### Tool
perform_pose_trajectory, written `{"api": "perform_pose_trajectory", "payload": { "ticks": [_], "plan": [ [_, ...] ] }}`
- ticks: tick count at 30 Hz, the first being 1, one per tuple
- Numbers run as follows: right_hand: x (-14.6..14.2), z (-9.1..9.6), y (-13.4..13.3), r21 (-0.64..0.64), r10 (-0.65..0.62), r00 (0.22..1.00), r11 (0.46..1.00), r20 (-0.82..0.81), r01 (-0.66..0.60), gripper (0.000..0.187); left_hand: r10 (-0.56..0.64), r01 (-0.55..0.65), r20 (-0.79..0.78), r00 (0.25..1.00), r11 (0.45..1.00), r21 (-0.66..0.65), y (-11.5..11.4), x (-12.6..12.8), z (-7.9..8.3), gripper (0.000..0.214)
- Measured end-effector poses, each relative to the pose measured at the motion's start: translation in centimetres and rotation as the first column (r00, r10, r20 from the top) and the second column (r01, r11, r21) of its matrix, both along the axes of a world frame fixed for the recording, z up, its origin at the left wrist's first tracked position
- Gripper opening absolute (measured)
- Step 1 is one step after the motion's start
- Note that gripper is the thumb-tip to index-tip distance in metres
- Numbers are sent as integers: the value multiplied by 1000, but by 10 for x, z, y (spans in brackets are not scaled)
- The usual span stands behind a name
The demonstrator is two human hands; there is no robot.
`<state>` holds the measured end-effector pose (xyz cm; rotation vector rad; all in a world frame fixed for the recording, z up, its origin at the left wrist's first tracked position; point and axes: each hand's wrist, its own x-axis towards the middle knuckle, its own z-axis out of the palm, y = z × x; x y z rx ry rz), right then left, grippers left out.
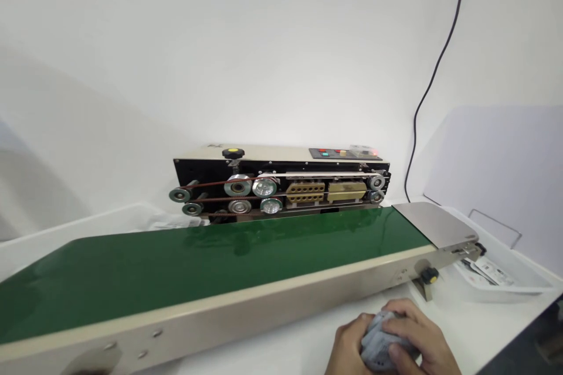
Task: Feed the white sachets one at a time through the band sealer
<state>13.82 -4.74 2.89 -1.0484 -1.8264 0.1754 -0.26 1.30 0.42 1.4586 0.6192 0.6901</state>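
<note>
Our left hand (pixel 349 350), right hand (pixel 426 334) closed round crumpled gray bundle (pixel 378 343), fingers (pixel 396 309) narrow, gripping firmly; green belt (pixel 176 263) just ahead, band sealer (pixel 281 181) beyond.

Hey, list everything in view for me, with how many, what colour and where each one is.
band sealer: one, black and cream, behind the belt
conveyor belt: one, green, running across the front
metal plate: one, silver, at the belt's right end
knob: one, black and yellow, on the conveyor's front right
left tray: one, white, behind the belt's left side
right tray: one, white, at far right
printed packets: several, white, in the right tray
cable: one, black, down the wall at right
crumpled bundle: one, grey, between both hands
left hand: one, gripping the bundle
right hand: one, gripping the bundle
</note>
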Motion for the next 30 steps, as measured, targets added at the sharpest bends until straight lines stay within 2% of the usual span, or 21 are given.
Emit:
{"api": "perform_pose_trajectory", "payload": {
  "ticks": [3,7,10,12,15,18,23,26,30],
  "plan": [
    [-10,1,-4,-78,-87,985,994,-146,76,19,8,-5,-37,999,995,98,1,0,-5,31],
    [-23,2,-8,-195,-238,912,964,-333,180,29,-24,26,-31,999,998,62,0,-1,-4,38],
    [-24,-3,-8,-325,-336,804,926,-490,190,36,-67,66,33,997,997,27,1,-2,3,39],
    [-22,-7,-7,-395,-374,701,907,-607,142,38,-65,63,58,996,997,37,1,-3,7,38],
    [-20,-12,-3,-423,-384,572,903,-725,71,40,-47,46,26,999,999,23,2,-2,12,35],
    [-20,-10,0,-430,-382,506,903,-773,26,36,-22,22,-4,1000,1000,-22,0,1,14,33],
    [-24,11,1,-485,-454,362,875,-814,8,30,40,-33,116,992,997,-68,-11,3,17,31],
    [-28,23,3,-515,-496,282,857,-821,9,33,69,-66,54,996,996,-57,-12,1,20,31],
    [-28,27,5,-533,-518,198,845,-832,-31,37,56,-55,21,998,998,-41,-8,0,21,29]
  ]
}}
